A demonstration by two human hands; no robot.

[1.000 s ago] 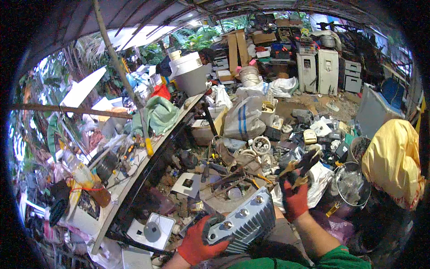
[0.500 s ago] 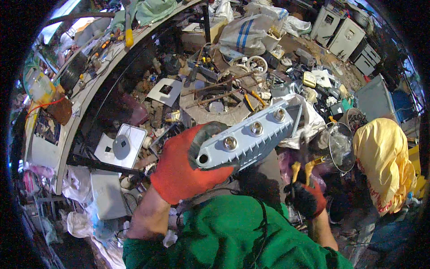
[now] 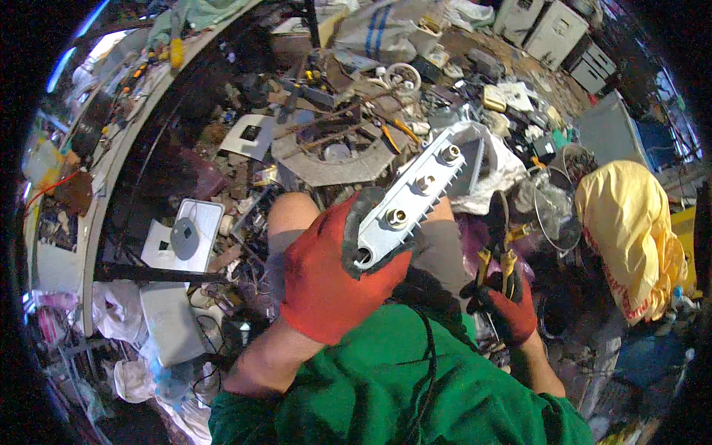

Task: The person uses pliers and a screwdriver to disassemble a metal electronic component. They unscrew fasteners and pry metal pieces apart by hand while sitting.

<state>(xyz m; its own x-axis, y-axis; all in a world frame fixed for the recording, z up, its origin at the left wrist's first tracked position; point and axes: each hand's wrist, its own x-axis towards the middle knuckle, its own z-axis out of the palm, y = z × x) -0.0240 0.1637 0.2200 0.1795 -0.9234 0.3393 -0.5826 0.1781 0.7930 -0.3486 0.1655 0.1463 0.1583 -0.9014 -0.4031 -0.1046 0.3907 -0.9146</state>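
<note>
My left hand (image 3: 345, 274), in a red glove with a dark palm, grips the lower end of a light grey ribbed metal housing (image 3: 415, 194). The housing tilts up to the right in front of my knees. Three round threaded metal connectors stand in a row along its face, and a dark hole shows near the gripped end. To the right and lower, my right hand (image 3: 508, 310), gloved in red and black, is closed around pliers with yellow and black handles (image 3: 508, 265). The handles stand apart; the pliers' jaws are hard to make out against the dark background.
Ahead of my knees lies a pale angular slab (image 3: 337, 172) with orange-handled pliers (image 3: 400, 135) on it. A white bag (image 3: 500, 167) and a yellow sack (image 3: 630, 237) sit to the right. A bench edge (image 3: 141, 148) curves along the left. Scrap parts cover the floor.
The housing has swung to a steeper tilt, and my left hand has shifted right with it. My right hand has moved slightly up, still holding the pliers. The view has shifted, showing my knees.
</note>
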